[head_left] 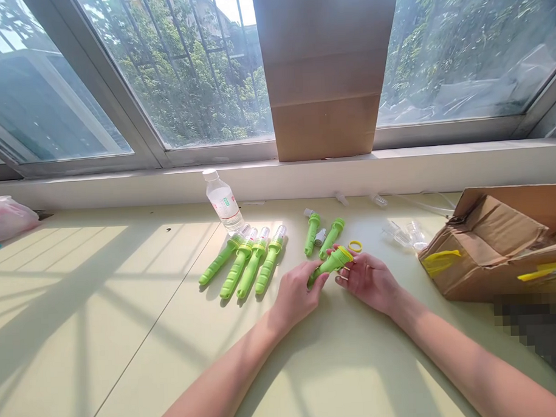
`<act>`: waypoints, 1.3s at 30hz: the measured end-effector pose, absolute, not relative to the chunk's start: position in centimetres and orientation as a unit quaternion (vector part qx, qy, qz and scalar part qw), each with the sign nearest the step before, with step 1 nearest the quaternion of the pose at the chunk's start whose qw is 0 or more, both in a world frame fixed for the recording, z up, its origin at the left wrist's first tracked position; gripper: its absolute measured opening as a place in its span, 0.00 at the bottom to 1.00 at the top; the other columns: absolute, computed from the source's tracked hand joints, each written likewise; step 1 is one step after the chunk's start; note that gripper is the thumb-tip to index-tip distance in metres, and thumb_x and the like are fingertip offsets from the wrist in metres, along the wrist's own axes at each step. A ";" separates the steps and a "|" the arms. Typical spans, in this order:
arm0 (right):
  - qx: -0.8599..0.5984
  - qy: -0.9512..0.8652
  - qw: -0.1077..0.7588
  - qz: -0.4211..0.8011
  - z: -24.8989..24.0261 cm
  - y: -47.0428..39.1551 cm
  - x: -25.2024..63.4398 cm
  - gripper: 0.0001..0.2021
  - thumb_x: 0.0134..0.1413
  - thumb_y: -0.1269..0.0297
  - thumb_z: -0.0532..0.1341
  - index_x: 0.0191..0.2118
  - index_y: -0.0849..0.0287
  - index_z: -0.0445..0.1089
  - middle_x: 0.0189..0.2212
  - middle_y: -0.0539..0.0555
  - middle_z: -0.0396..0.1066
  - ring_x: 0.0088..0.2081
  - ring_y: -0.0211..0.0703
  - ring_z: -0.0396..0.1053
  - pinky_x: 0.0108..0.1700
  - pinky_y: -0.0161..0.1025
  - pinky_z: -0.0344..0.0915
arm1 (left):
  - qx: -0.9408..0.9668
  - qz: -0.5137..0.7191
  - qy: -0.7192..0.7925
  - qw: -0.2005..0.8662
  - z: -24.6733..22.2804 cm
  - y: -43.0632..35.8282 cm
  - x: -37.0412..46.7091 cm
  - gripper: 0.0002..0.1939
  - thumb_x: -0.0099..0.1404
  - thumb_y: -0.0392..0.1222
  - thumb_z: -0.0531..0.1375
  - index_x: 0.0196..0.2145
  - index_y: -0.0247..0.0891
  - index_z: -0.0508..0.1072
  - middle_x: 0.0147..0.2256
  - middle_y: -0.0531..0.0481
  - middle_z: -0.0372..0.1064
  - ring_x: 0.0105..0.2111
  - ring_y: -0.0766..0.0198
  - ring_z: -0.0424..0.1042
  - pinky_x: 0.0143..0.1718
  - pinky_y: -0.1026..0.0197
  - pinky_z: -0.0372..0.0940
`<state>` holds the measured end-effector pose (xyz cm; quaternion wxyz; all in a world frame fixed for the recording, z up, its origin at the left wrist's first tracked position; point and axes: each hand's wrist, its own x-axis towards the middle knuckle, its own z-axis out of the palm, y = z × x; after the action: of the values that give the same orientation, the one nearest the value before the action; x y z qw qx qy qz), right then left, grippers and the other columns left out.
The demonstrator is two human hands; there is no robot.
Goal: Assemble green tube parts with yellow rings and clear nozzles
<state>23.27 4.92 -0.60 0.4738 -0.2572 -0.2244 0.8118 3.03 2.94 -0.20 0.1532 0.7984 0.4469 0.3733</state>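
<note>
In the head view, my left hand [299,291] is wrapped round the grip of a green torch-shaped plastic handle [329,266], tilted up to the right. A yellow ring [345,253] sits at its wide end. My right hand [370,282] has its fingers against that wide end, partly hidden behind it. A loose yellow ring [355,246] lies just beyond my right fingers. Two more green handles [312,234] [332,237] lie behind, with a small white and grey part [320,237] between them. Several green handles with clear tops [250,267] lie in a row to the left.
A water bottle [223,202] stands behind the row. Clear plastic caps [400,234] lie near an open cardboard box [472,278] at right; smaller clear pieces [378,200] lie by the sill. A pink plastic bag [9,216] is far left. Windows and a cardboard sheet [325,73] back the table.
</note>
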 end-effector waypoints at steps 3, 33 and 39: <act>-0.258 -0.231 0.469 0.812 -0.6 4.8 23.3 0.15 0.51 0.68 0.63 0.46 0.49 0.77 0.44 0.50 0.79 0.30 0.41 0.69 0.39 0.42 0.68 | 0.803 0.375 0.440 0.145 -0.2 2.9 3.0 0.11 0.72 0.41 0.56 0.49 0.41 0.74 0.41 0.47 0.79 0.39 0.59 0.78 0.39 0.60 0.71; -0.260 -0.283 0.473 0.793 -1.0 4.7 23.1 0.06 0.53 0.66 0.70 0.39 0.54 0.76 0.30 0.48 0.71 0.32 0.36 0.66 0.39 0.37 0.66 | 0.808 0.359 0.467 0.011 -0.4 2.2 3.1 0.10 0.74 0.44 0.53 0.46 0.40 0.71 0.35 0.49 0.78 0.31 0.59 0.77 0.29 0.61 0.66; -0.248 -0.309 0.456 0.797 -1.0 4.6 23.2 0.10 0.54 0.65 0.68 0.44 0.51 0.76 0.38 0.50 0.75 0.37 0.40 0.70 0.43 0.40 0.67 | 0.774 0.355 0.521 0.053 -1.0 2.4 3.1 0.13 0.70 0.52 0.59 0.45 0.42 0.70 0.23 0.55 0.73 0.20 0.61 0.71 0.22 0.61 0.60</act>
<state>23.16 4.59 -1.03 0.4563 -0.2476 -0.3090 0.7969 3.05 2.43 -1.02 0.0535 0.7741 0.5211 0.3555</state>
